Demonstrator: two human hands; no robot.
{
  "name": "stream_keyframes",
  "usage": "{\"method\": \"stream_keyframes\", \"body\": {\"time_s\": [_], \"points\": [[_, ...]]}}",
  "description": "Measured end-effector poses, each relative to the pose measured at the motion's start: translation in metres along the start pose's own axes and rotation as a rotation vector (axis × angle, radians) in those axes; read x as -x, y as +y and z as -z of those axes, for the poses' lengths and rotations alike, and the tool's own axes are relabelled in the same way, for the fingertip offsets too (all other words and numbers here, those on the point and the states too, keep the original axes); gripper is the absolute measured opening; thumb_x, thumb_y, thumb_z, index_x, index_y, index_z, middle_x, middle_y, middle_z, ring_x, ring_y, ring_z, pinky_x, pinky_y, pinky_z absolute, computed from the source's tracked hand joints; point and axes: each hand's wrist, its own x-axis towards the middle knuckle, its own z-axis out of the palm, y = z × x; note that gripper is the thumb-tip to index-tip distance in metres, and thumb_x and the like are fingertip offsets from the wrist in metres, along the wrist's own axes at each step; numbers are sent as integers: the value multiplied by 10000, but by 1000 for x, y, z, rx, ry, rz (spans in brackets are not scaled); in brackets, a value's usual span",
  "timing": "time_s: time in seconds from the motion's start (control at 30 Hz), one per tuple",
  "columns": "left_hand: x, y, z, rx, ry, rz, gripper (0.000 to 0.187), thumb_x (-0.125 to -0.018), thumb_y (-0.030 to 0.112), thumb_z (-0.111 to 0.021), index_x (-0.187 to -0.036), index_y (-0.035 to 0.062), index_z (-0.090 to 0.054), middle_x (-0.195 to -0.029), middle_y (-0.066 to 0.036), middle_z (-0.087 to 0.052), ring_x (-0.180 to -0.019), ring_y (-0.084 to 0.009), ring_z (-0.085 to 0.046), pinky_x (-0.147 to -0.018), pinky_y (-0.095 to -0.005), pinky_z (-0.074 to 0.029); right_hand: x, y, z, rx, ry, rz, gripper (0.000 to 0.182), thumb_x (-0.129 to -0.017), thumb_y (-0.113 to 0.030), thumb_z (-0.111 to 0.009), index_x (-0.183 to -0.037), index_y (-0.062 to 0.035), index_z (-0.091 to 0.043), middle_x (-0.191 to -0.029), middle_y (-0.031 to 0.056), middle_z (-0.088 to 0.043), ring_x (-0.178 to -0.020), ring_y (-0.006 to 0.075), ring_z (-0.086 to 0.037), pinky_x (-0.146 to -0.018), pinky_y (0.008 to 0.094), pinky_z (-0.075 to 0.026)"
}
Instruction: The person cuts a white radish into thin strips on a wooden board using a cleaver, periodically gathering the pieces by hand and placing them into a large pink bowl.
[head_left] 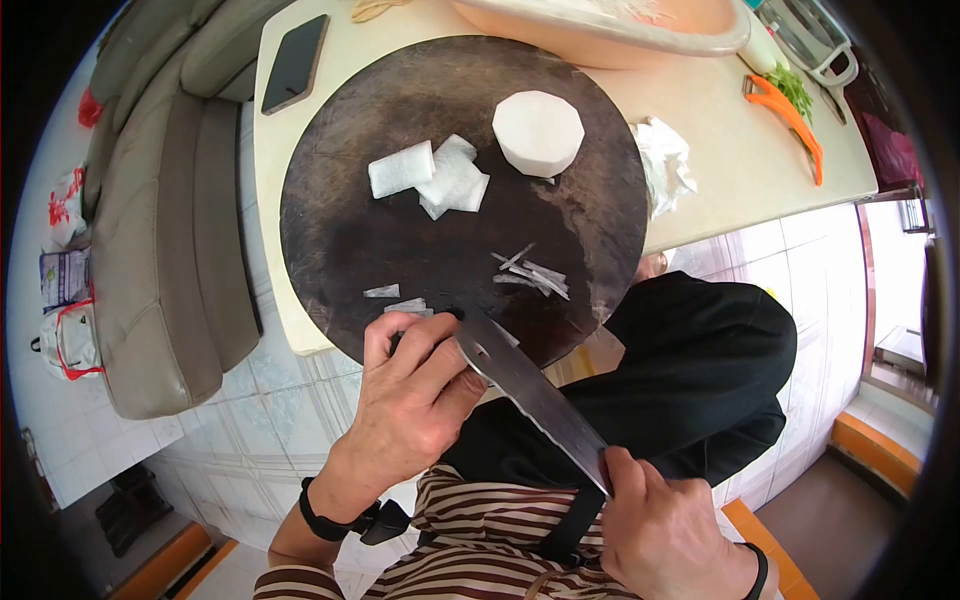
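My right hand (665, 515) grips the handle of a kitchen knife (540, 400), whose broad blade slants up and left to the near edge of a round dark cutting board (350, 110). My left hand (415, 390) has its fingers curled at that edge, against the blade's far end; what lies under them is hidden. Just beyond its fingertips are a few thin white strips (405, 306), apparently radish. More cut strips (540, 278) lie right of the blade. Farther back are several white slices (402, 170) and a thick, many-sided white radish chunk (538, 133).
A phone (295, 65) lies on the cream table (740, 200), left of the board. Behind stands a large basin (600, 35). Crumpled tissue (662, 165) and an orange peeler (790, 125) are at the right. A grey sofa (160, 260) stands to the left.
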Motion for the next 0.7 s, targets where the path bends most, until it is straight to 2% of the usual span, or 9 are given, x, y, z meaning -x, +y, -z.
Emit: {"method": "stream_keyframes", "body": {"time_s": [0.03, 0.1, 0.13, 0.27, 0.43, 0.7], "points": [[0, 1, 0, 1, -3, 0, 185, -666, 68, -737, -841, 10, -726, -1045, -79, -655, -1011, -255, -577, -902, -446, -389, -7, -3, 2, -1, 2, -3, 315, -840, 29, -570, -1153, 57, -554, -771, 233, -604, -591, 391, -612, -512, 419, -492], [0, 0, -2, -10, 16, -7, 194, -670, 69, -733, -855, 11, -729, -1046, -70, -656, -1003, -248, -578, -901, -439, -389, -25, -6, 8, -3, -23, 63, 243, -816, 33, -626, -1050, 83, -583, -754, 198, -632, -527, 333, -599, -490, 372, -461], [1, 0, -3, -21, 34, -6, 204, -673, 71, -729, -868, 13, -732, -1048, -62, -657, -995, -241, -579, -899, -433, -389, -30, -5, 4, -24, 2, 80, 297, -793, 23, -640, -1071, 86, -553, -731, 198, -612, -531, 341, -595, -492, 386, -460], [0, 1, -8, -21, 111, 13, 243, -688, 69, -717, -925, 19, -738, -1048, -42, -657, -980, -219, -580, -893, -416, -390, -32, 4, -4, -138, 128, 130, 260, -814, 36, -618, -1061, 86, -558, -701, 191, -591, -504, 343, -570, -478, 395, -442], [-1, 1, -7, -10, 87, 19, 302, -694, 77, -708, -991, 26, -737, -1051, -32, -652, -973, -203, -580, -891, -401, -385, -22, 0, 15, -156, 8, 21, 211, -839, 67, -594, -1046, 98, -565, -701, 188, -604, -491, 337, -573, -459, 373, -426], [-4, 0, -12, 17, 137, 39, 274, -692, 47, -697, -962, 32, -734, -1014, -28, -653, -943, -202, -590, -886, -410, -387, -14, -4, 11, -282, 34, -82, 124, -869, 56, -587, -986, 94, -575, -620, 163, -585, -449, 292, -572, -440, 341, -406]]}}
